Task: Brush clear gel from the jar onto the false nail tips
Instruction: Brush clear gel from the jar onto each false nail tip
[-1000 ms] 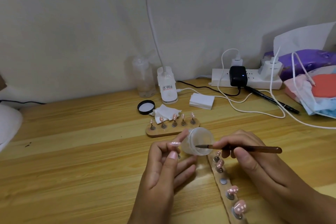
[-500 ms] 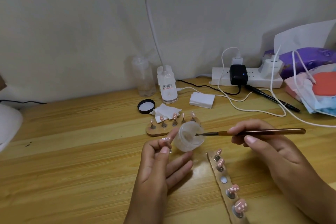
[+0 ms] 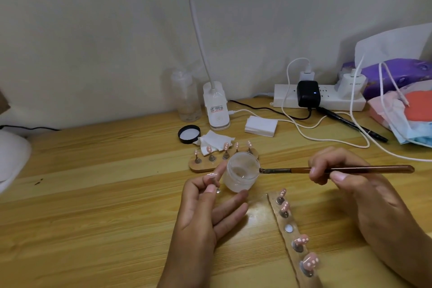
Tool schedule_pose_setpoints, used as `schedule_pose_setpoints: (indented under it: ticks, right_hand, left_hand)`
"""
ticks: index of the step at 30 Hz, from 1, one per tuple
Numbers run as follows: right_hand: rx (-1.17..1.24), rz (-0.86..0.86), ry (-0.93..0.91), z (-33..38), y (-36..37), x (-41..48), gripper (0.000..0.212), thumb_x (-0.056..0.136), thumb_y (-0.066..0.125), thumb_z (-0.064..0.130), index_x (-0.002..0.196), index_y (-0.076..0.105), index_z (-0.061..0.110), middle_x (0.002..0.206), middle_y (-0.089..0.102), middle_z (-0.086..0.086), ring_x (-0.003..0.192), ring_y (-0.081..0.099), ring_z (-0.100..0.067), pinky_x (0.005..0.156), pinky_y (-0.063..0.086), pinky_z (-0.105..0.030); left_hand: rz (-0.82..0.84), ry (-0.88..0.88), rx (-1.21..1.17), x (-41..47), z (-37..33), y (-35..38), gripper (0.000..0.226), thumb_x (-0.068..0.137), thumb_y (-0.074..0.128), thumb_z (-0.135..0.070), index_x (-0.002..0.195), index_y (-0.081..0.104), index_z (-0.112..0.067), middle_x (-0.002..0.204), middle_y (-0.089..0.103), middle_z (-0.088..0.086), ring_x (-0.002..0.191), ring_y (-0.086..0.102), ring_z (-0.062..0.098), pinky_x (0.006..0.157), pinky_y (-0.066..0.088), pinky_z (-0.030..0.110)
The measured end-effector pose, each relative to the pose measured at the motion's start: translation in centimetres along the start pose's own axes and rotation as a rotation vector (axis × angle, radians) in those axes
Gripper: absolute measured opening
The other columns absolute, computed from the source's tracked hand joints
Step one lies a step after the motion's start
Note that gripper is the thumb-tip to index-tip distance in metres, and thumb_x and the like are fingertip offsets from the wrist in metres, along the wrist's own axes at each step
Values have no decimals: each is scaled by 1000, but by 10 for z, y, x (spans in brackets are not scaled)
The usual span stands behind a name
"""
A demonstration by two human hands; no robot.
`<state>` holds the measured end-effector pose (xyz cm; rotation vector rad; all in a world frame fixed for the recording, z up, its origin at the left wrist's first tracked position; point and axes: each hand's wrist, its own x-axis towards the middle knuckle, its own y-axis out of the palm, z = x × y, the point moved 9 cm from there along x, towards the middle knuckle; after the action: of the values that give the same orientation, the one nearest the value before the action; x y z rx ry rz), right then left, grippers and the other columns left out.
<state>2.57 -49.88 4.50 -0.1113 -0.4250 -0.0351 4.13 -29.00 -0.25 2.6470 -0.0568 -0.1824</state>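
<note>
the brush [image 3: 336, 169] lies almost level, its long axis running left to right. the dark bristle end points left and touches the right rim of the jar [image 3: 242, 172], and the glossy brown handle sticks out to the right. the right hand [image 3: 350, 182] pinches the brush mid-handle between its thumb and curled fingers.

the left hand [image 3: 205, 213] holds the round, frosted jar between its forefinger and middle finger, above the table [image 3: 81, 206], with the mouth tilted up. its thumb also pins a pink dotted nail tip [image 3: 211, 174].

a wooden strip [image 3: 288, 238] of nail tips runs just under the brush toward the near edge. a rounded wooden stand [image 3: 201, 167] sits just behind the jar. white cables [image 3: 327, 139] loop behind the right hand. bare wood grain spreads out to the left.
</note>
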Motion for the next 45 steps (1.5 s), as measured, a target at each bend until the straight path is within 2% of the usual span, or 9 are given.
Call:
schedule_pose_setpoints:
  ticks: [7, 10, 14, 28, 35, 38, 41, 43, 45]
  right_hand:
    - [99, -116, 63, -10, -14, 2, 29, 87, 45, 17, 96, 71, 25, 86, 67, -4, 84, 61, -15, 75, 48, -20]
    - [123, -129, 134, -16, -14, 3, 17, 92, 59, 23, 100, 73, 25, 88, 71, -10, 85, 65, -17, 74, 52, -20]
    - [177, -155, 243, -27, -14, 4, 28, 80, 55, 35, 97, 76, 25, 88, 73, -14, 85, 69, -18, 71, 54, -19]
    - [211, -156, 304, -32, -12, 6, 26, 79, 54, 32, 89, 77, 27, 82, 73, -11, 80, 70, -15, 67, 55, -20]
    - [248, -198, 308, -33, -17, 5, 24, 86, 53, 25, 89, 77, 24, 79, 72, -9, 78, 69, -15, 66, 55, -20]
    - [278, -220, 306, -35, -19, 6, 31, 96, 48, 17, 88, 77, 23, 77, 71, -7, 76, 68, -14, 64, 55, -20]
    - [362, -241, 328, -37, -20, 6, 29, 92, 50, 21, 85, 78, 22, 73, 68, -6, 72, 67, -13, 64, 55, -21]
    - [420, -244, 358, -39, -18, 6, 25, 86, 53, 26, 81, 78, 21, 70, 67, -4, 69, 66, -12, 64, 56, -21]
    - [469, -243, 383, -40, -16, 6, 24, 81, 55, 28, 76, 77, 21, 67, 65, -3, 65, 64, -11, 62, 56, -21]
  left_hand:
    - [11, 8, 13, 1, 0, 0, 16, 101, 35, -12, 96, 50, -12, 120, 69, -10, 95, 72, 34, 68, 60, 30]
    - [12, 11, 25, 1, 1, 0, 17, 101, 35, -12, 96, 51, -13, 120, 69, -10, 95, 72, 33, 68, 59, 29]
    - [13, 17, 37, 0, 0, 0, 16, 101, 36, -13, 95, 51, -13, 121, 68, -11, 95, 72, 33, 69, 59, 29]
    - [-19, 8, 47, 0, 2, -3, 18, 101, 36, -14, 96, 53, -16, 120, 68, -12, 95, 72, 32, 69, 60, 29]
    - [-27, -7, 33, 1, 3, -5, 41, 101, 37, -16, 77, 66, -31, 119, 69, -13, 95, 72, 31, 69, 60, 31]
    - [-51, 12, 97, 2, 4, -9, 29, 100, 39, -16, 89, 64, -26, 101, 73, -16, 84, 74, 20, 65, 60, 31]
    - [-105, 32, 216, 1, 4, -16, 20, 89, 52, -27, 82, 69, -33, 67, 65, -7, 57, 61, 6, 57, 50, 25]
    - [-60, 62, 256, -1, -1, -9, 13, 74, 57, -37, 75, 71, -36, 67, 63, -8, 54, 53, 2, 53, 45, 19]
    - [5, 94, 295, -3, -6, 0, 17, 64, 63, -43, 77, 73, -36, 71, 67, -9, 57, 54, -2, 55, 45, 13]
